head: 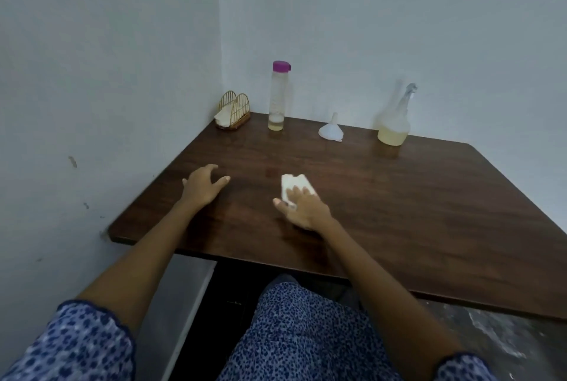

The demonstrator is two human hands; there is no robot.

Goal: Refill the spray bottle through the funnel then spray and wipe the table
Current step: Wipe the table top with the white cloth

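My right hand [305, 207] presses a folded white tissue [295, 184] flat against the dark wooden table [414, 212], near the middle front. My left hand [202, 185] rests on the table to the left, fingers spread, holding nothing. At the back right stands the clear spray bottle [395, 123], with yellowish liquid in its bottom part. A white funnel [331, 129] lies mouth-down to its left. Further left stands a tall clear bottle [277, 96] with a purple cap and a little yellowish liquid at the bottom.
A gold wire napkin holder [234, 110] with white tissues sits in the back left corner against the walls. Walls close off the table's left and back sides. My lap in blue patterned cloth is below the front edge.
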